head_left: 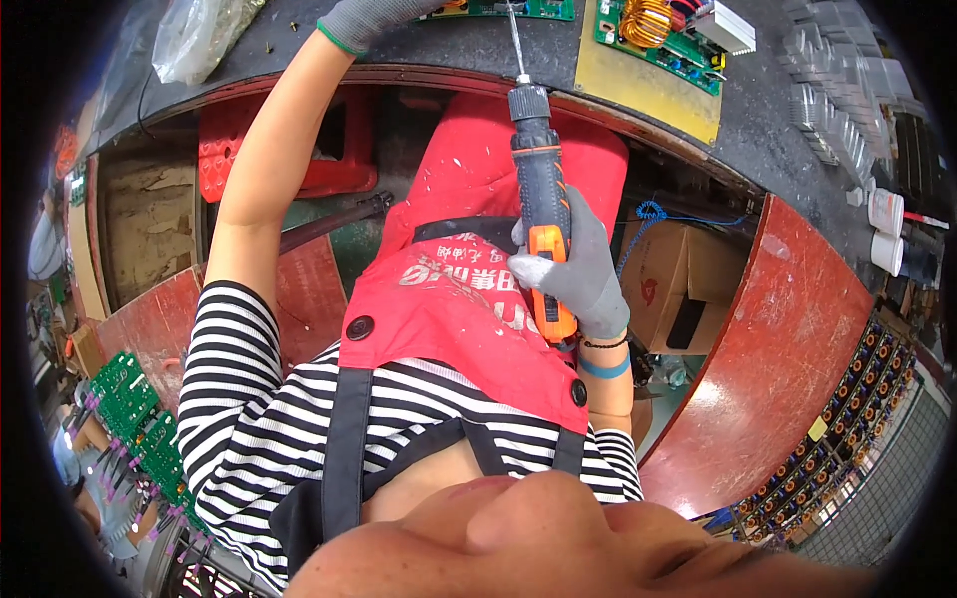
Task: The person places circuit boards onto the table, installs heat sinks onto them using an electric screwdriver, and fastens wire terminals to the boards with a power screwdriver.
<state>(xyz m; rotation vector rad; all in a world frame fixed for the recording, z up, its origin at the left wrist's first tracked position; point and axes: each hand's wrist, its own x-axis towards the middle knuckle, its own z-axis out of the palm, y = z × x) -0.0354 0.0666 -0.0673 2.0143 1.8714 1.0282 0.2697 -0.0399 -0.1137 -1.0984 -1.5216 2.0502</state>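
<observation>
Right grey-gloved hand [590, 271] is gripping black-and-orange power screwdriver [539, 174], long metal bit [517, 45] pointing past front edge of dark tabletop [439, 45] toward flat green circuit board [548, 9]. Left grey-gloved hand [374, 22] is sitting near board; cannot tell fingers' hold. Probably screwing; next needs straight bit.

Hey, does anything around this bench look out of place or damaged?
Small metal bits, possibly loose screws, lie scattered on the dark bench between the plastic bag and the left hand, outside any container. The red panel at right looks worn, with pale scuffs.
</observation>
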